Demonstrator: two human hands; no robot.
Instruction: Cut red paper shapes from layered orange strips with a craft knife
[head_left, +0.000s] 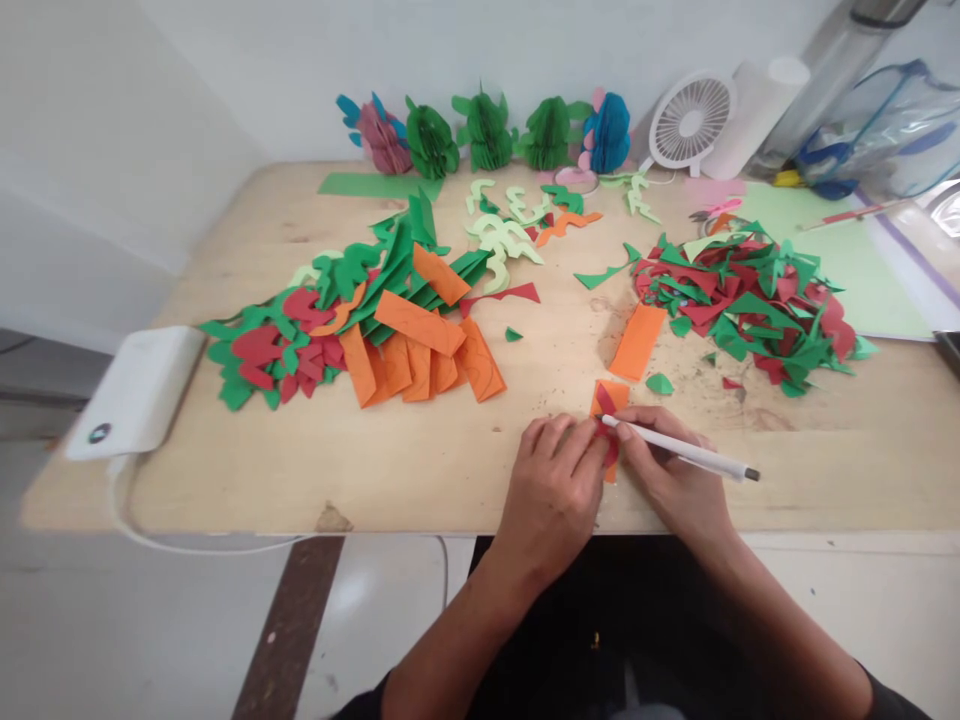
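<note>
An orange paper strip (598, 392) lies near the table's front edge with a red paper cutout (611, 401) on top of it. My left hand (559, 485) has its fingers bent together and presses the cutout against the strip; its fingertips partly cover both. Held in my right hand (679, 485) is a white pen (686, 447), its tip at the cutout's edge beside my left fingers. Just beyond lies another orange strip (637, 342). A small green scrap (659, 383) is to its right.
Green, red and orange paper pieces (405, 325) are piled at left, mixed scraps (750, 300) at right. Along the wall stand several honeycomb paper figures (487, 130) and a white fan (691, 120). A white box with a cable (139, 390) sits at the left edge.
</note>
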